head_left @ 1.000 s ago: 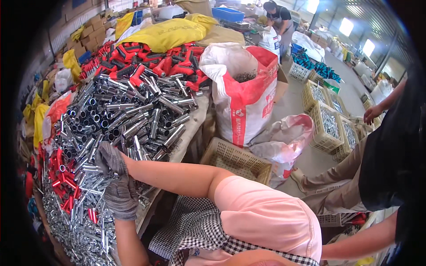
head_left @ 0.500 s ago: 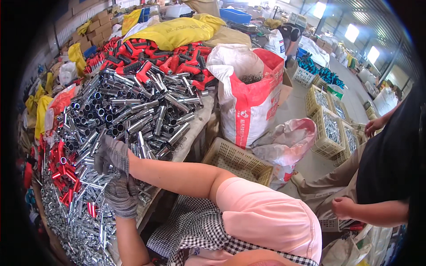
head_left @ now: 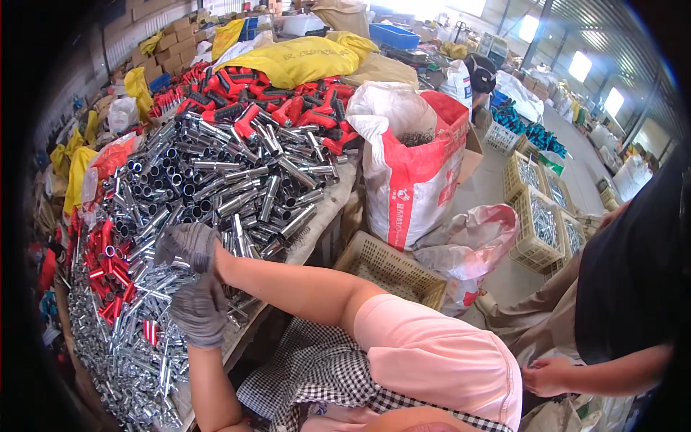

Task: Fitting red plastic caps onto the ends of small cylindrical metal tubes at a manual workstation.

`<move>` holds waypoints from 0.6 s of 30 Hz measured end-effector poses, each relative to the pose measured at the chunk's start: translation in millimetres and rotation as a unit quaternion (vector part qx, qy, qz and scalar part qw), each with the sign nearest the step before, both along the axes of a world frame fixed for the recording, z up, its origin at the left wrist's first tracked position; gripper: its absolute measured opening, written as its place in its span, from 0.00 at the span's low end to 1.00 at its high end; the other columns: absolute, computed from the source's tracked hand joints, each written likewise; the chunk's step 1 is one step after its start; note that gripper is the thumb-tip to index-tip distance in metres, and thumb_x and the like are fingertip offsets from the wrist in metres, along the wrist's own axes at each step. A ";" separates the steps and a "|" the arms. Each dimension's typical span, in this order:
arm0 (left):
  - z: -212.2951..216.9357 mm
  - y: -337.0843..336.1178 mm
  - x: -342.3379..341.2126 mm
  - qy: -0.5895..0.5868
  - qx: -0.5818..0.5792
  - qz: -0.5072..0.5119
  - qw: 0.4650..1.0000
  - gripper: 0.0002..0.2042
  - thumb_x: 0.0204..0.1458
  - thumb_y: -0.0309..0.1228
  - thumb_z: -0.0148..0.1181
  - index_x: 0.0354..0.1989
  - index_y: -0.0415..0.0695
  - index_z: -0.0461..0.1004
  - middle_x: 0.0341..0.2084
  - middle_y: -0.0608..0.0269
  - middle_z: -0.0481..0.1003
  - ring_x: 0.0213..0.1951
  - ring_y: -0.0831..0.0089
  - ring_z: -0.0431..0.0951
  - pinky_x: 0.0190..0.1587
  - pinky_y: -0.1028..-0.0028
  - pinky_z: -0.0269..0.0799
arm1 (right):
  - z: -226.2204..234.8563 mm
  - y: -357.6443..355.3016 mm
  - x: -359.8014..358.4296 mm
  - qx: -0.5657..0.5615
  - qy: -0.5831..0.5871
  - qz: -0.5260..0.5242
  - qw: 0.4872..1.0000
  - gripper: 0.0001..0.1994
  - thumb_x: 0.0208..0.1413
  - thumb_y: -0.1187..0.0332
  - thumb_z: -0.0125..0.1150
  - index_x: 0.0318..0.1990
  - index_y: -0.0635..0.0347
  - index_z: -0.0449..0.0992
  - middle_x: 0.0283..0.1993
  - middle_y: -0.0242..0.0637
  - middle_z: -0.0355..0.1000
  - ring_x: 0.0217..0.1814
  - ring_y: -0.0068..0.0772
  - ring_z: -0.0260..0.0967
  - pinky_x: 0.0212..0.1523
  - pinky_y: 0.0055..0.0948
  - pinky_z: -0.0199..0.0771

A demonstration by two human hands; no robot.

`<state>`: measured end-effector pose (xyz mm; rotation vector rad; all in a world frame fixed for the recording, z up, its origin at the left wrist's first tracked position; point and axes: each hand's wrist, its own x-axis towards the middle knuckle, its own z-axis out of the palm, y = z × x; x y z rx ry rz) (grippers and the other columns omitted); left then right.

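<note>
Both hands, left (head_left: 199, 311) and right (head_left: 188, 243), gloved, were closed among tubes (head_left: 216, 194) on the bench (head_left: 327, 209); what they gripped was hidden; most lay unsorted.

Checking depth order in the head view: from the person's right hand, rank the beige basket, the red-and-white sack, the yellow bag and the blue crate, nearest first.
From the right hand:
1. Beige basket, on the floor to its right.
2. Red-and-white sack, standing beyond the basket.
3. Yellow bag, at the table's far end.
4. Blue crate, behind the yellow bag.
</note>
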<state>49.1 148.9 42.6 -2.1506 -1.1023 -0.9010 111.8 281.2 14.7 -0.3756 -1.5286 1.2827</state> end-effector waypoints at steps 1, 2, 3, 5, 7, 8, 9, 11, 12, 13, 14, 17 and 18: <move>3.2 4.4 -1.8 -0.067 0.084 -0.018 0.994 0.08 0.44 0.24 0.61 0.33 0.46 0.72 0.22 0.56 0.71 0.22 0.59 0.71 0.25 0.63 0.66 | 6.5 -3.4 4.1 0.002 0.000 0.000 1.000 0.15 0.63 0.62 0.47 0.41 0.65 0.74 0.36 0.38 0.75 0.34 0.30 0.72 0.40 0.27 0.71; 3.5 0.6 -11.9 -0.071 0.087 0.012 0.994 0.11 0.44 0.24 0.61 0.38 0.44 0.72 0.25 0.54 0.73 0.26 0.59 0.73 0.28 0.64 0.69 | 17.5 -19.9 2.5 -0.013 0.016 0.021 1.000 0.14 0.62 0.62 0.47 0.41 0.64 0.73 0.36 0.38 0.75 0.35 0.32 0.72 0.41 0.28 0.70; 3.6 -1.6 -20.2 -0.096 0.084 0.036 0.991 0.12 0.45 0.25 0.60 0.40 0.44 0.71 0.28 0.53 0.73 0.28 0.57 0.74 0.30 0.63 0.71 | 30.5 -37.5 3.5 -0.027 0.032 0.041 0.998 0.14 0.62 0.62 0.47 0.42 0.64 0.73 0.36 0.38 0.75 0.36 0.33 0.72 0.42 0.28 0.70; 20.2 0.6 -11.7 -0.136 0.110 0.087 0.981 0.15 0.47 0.24 0.57 0.45 0.40 0.70 0.29 0.50 0.72 0.27 0.54 0.73 0.31 0.61 0.71 | 38.4 -50.3 11.6 0.016 -0.007 -0.048 0.999 0.13 0.62 0.63 0.46 0.43 0.63 0.73 0.39 0.40 0.75 0.42 0.33 0.72 0.45 0.29 0.68; 18.4 1.2 -15.5 -0.124 0.071 0.118 0.983 0.14 0.48 0.24 0.55 0.45 0.40 0.70 0.31 0.50 0.72 0.29 0.54 0.73 0.32 0.61 0.72 | 37.1 -53.5 7.8 0.093 -0.038 -0.120 0.988 0.13 0.63 0.63 0.44 0.44 0.62 0.73 0.42 0.41 0.74 0.46 0.33 0.70 0.48 0.30 0.67; 21.3 2.8 -9.8 -0.109 0.034 0.140 0.984 0.14 0.48 0.24 0.54 0.46 0.41 0.71 0.32 0.49 0.73 0.31 0.53 0.74 0.33 0.60 0.72 | 20.3 -43.3 -2.3 0.021 0.133 -0.015 0.991 0.13 0.63 0.66 0.44 0.46 0.61 0.73 0.45 0.38 0.73 0.47 0.31 0.69 0.50 0.30 0.66; 21.6 3.8 -5.4 -0.128 0.035 0.093 0.987 0.15 0.48 0.24 0.53 0.47 0.42 0.72 0.33 0.49 0.73 0.32 0.53 0.75 0.33 0.60 0.72 | 9.8 -32.1 -5.7 0.021 0.133 -0.018 0.991 0.13 0.63 0.66 0.44 0.46 0.61 0.73 0.45 0.38 0.73 0.47 0.31 0.69 0.50 0.30 0.66; 23.6 0.4 4.5 -0.127 0.047 0.048 0.990 0.16 0.48 0.25 0.53 0.48 0.43 0.71 0.33 0.50 0.73 0.32 0.53 0.75 0.33 0.61 0.73 | -1.9 -23.9 -11.5 -0.319 0.339 0.278 0.840 0.12 0.62 0.67 0.44 0.47 0.58 0.73 0.47 0.33 0.73 0.47 0.29 0.69 0.51 0.28 0.66; 20.2 -4.5 9.0 -0.150 -0.024 0.081 0.985 0.15 0.50 0.28 0.53 0.47 0.42 0.71 0.36 0.50 0.73 0.35 0.52 0.74 0.39 0.59 0.72 | -5.4 -23.3 -11.8 -0.378 0.302 0.301 0.822 0.12 0.62 0.68 0.45 0.48 0.56 0.74 0.49 0.30 0.72 0.47 0.27 0.69 0.50 0.26 0.67; 10.6 -2.9 9.9 -0.104 -0.019 0.096 0.990 0.14 0.52 0.29 0.51 0.46 0.42 0.72 0.37 0.50 0.74 0.37 0.52 0.74 0.42 0.59 0.71 | -8.8 -24.5 -13.9 -0.259 0.213 0.233 0.913 0.12 0.61 0.67 0.46 0.48 0.56 0.74 0.47 0.30 0.73 0.46 0.25 0.69 0.46 0.26 0.68; 4.4 -2.4 11.8 -0.058 -0.015 0.111 0.992 0.12 0.54 0.30 0.49 0.45 0.41 0.72 0.39 0.49 0.74 0.38 0.51 0.74 0.45 0.59 0.70 | -10.9 -28.0 -15.1 -0.131 0.118 0.159 0.971 0.12 0.61 0.66 0.47 0.48 0.55 0.74 0.46 0.29 0.73 0.45 0.24 0.69 0.43 0.26 0.70; 2.1 -21.0 39.4 -0.031 -0.045 0.061 0.997 0.12 0.54 0.32 0.49 0.44 0.40 0.72 0.39 0.49 0.73 0.40 0.50 0.73 0.49 0.57 0.68 | -23.3 -38.7 -16.2 -0.126 -0.026 0.108 0.986 0.13 0.58 0.60 0.53 0.46 0.54 0.75 0.39 0.32 0.74 0.41 0.26 0.71 0.34 0.29 0.71; 1.5 -20.7 44.7 0.000 -0.013 0.023 1.000 0.12 0.54 0.32 0.50 0.43 0.40 0.72 0.39 0.48 0.73 0.40 0.50 0.73 0.49 0.57 0.68 | -27.2 -38.6 -14.6 -0.080 -0.099 0.022 0.992 0.16 0.56 0.55 0.55 0.45 0.53 0.76 0.37 0.34 0.75 0.39 0.28 0.72 0.32 0.29 0.71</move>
